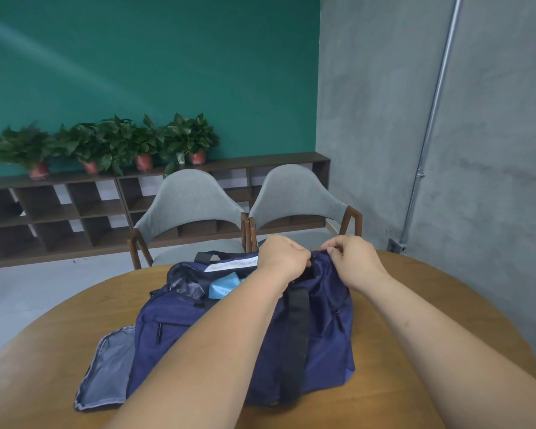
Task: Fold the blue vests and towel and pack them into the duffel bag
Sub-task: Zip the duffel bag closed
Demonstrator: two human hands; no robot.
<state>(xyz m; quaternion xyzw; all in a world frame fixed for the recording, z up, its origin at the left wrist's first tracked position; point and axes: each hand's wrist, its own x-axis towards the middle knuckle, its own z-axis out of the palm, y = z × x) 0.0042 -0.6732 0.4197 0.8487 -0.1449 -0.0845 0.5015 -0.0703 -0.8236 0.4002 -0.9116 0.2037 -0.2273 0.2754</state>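
Hidden items first. My forearms cross the middle of the duffel bag (245,335) and cover part of its top. The fingertips of both hands are tucked against the fabric, so I cannot tell whether a zip pull is between them. The bag's mouth gapes only on its left part. There I see a patch of light blue fabric (225,286), but not enough to tell a vest from a towel. A white label (229,264) lies along the far rim, its print too small to read.

The navy bag lies on the round wooden worktop (59,351). Its long axis runs diagonally from near left to far right. A grey-lined end flap (106,373) hangs open flat at the near-left end. A black strap (296,342) crosses the body towards me.

Both hands sit at the bag's far-right end, close together. The left hand (283,258) is curled, gripping the top edge. The right hand (353,261) pinches the navy fabric just beside it. The rest of the bag lies nearer to me, under my arms.

Two grey chairs (189,209) stand beyond the worktop.
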